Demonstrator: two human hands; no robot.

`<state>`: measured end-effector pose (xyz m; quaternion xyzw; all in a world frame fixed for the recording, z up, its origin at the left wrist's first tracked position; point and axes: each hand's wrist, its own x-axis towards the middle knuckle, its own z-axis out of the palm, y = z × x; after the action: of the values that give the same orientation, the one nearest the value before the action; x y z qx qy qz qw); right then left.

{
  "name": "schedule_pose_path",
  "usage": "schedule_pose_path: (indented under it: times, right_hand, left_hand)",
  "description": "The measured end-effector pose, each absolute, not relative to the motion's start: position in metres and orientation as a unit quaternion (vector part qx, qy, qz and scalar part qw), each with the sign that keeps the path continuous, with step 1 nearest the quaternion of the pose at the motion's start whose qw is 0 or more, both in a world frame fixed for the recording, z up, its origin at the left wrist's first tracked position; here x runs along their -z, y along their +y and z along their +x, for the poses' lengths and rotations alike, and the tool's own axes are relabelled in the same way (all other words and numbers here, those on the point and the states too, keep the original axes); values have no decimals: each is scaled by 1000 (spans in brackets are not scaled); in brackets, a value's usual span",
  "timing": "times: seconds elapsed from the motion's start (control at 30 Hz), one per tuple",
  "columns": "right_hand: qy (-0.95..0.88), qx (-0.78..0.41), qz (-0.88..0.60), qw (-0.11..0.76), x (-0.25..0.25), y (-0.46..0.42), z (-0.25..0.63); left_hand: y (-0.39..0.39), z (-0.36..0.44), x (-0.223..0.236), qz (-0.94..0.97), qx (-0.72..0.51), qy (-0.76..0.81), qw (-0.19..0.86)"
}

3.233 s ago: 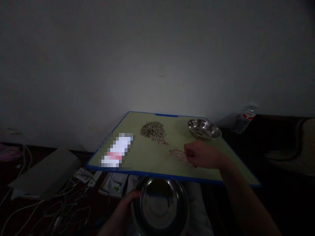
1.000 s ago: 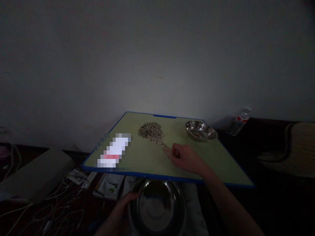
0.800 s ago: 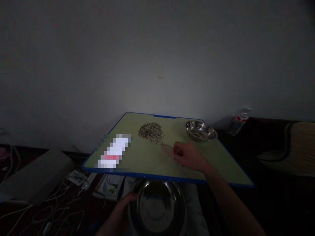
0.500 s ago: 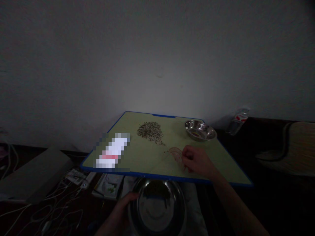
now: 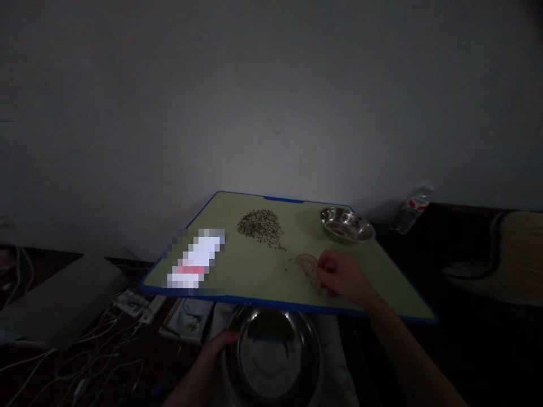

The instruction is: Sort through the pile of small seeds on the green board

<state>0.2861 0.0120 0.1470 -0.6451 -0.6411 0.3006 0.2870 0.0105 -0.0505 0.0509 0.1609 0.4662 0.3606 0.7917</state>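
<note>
My right hand (image 5: 341,277) is closed on a clear protractor (image 5: 307,264) with red markings, pinched at its right side, low over the pale green tabletop (image 5: 246,274). Just left of the protractor lie a couple of stray dark seed-like bits (image 5: 287,269). Farther back spreads a pile of small dark and light seeds or beans (image 5: 258,225), too small to name surely. Below the table's front edge, my left hand (image 5: 216,350) grips the left rim of a large steel basin (image 5: 271,367); its thumb lies on the rim and the other fingers are hidden.
A smaller steel bowl (image 5: 348,226) with something yellowish at its bottom stands at the tabletop's back right. A blurred-out bright object (image 5: 195,260) lies on the left. Beyond the right edge is a plastic bottle (image 5: 411,212). Cables (image 5: 97,362) and a box (image 5: 186,319) sit at lower left.
My right hand and the protractor have shifted slightly right. One of the stray bits now lies apart, nearer me. My left hand stays on the basin, and the pile looks unchanged.
</note>
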Motion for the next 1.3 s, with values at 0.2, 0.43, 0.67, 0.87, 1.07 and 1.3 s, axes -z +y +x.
schedule_pose_path:
  times: [0.2,0.43,0.67,0.87,1.07,1.3]
  right_hand:
    - [-669,-245,-643,280,-147,13,284]
    - [-747,-82,-608,258,-155,35,297]
    - [-803,-264,-495,203,-178,38,310]
    - [-782,-395,-462,138,-174,37,312]
    - [-722,-399,-523,216,-162,39,324]
    - [-728,-389,-529,200,-149,14,313]
  left_hand:
    - [-50,17,-64,148,-369,485,779]
    - [-53,25,-82,151,-349,465,799]
    - [-54,26,-80,162,-342,479,793]
    - [-52,26,-80,152,-330,464,808]
    - [-55,28,-82,143,-337,441,819]
    - [-54,29,-83,143,-329,447,820]
